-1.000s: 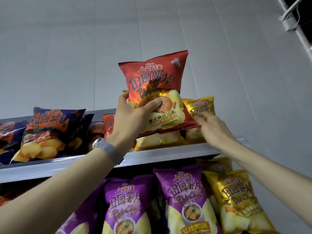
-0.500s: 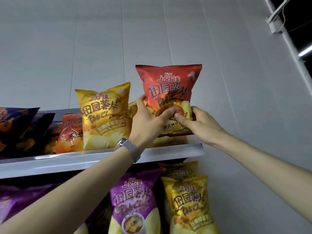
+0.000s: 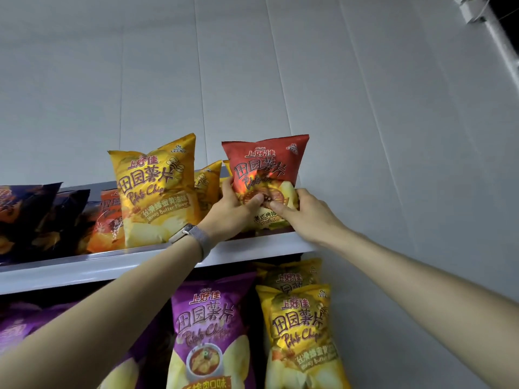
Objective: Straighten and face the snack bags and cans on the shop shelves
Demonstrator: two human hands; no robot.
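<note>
A red chip bag stands upright at the right end of the top shelf, its front facing me. My left hand grips its left side, thumb across the front. My right hand holds its right side, thumb on the front too. The two thumbs nearly meet at the bag's middle. A yellow honey-butter bag stands upright just to the left, with more yellow bags behind it.
Orange and dark blue bags lean further left on the top shelf. Below hang a purple bag and yellow bags. The white wall closes off the right side.
The red bag has come down from the air onto the right end of the top shelf. My right hand moved from the yellow bags onto the red bag. The view shifted right.
</note>
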